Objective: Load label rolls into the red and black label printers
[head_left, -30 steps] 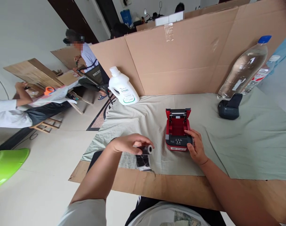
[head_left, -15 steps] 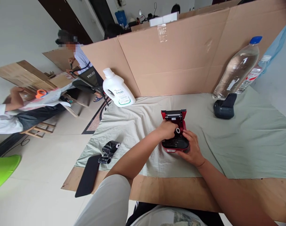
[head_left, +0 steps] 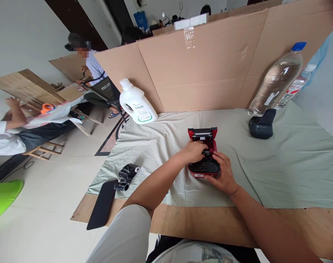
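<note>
Lying inside the open red printer (head_left: 206,167) on the tabletop (head_left: 196,219), the dark roll (head_left: 206,152) in the head view no longer shows its white core end, so perhaps it sits lower now. The left hand (head_left: 195,151) reaches it, but I cannot tell whether its fingers pinch; the right hand (head_left: 224,173) clasps the printer's right side between fingers and thumb.

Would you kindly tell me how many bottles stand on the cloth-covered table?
3: a white bottle at left, a large blue-capped bottle at right, and a smaller bottle partly behind it. Others may be hidden.
</note>
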A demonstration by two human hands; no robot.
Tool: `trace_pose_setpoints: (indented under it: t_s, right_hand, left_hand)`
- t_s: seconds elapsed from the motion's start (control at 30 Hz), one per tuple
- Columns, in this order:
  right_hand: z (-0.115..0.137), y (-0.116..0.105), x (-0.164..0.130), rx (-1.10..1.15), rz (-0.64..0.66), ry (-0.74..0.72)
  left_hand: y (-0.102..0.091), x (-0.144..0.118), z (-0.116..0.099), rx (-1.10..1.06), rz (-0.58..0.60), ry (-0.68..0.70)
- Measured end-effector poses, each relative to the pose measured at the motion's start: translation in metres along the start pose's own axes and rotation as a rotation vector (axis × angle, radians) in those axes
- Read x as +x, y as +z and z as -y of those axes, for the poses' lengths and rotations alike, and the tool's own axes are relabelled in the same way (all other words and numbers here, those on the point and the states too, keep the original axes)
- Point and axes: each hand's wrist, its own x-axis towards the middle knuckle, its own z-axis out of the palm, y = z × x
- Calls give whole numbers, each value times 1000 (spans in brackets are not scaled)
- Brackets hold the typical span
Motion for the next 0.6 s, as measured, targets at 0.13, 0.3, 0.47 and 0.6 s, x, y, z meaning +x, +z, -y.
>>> trace_pose_setpoints:
  t_s: [0.13,0.3,0.47,0.6]
  right_hand:
    - [0,0,0,3,1,-2]
    - [1,-1,1,-2,-7,-6]
    - [4,-3,1,-37,-43,-59]
    - [8,-5,2,-125,16,-135]
  left_hand:
    - [8,5,-2,26,-22,-53]
    - [7,1,1,-84,-63,-72]
    - [7,-19,8,-425,-429,-2]
    - [10,-29,15,-432,-908,-83]
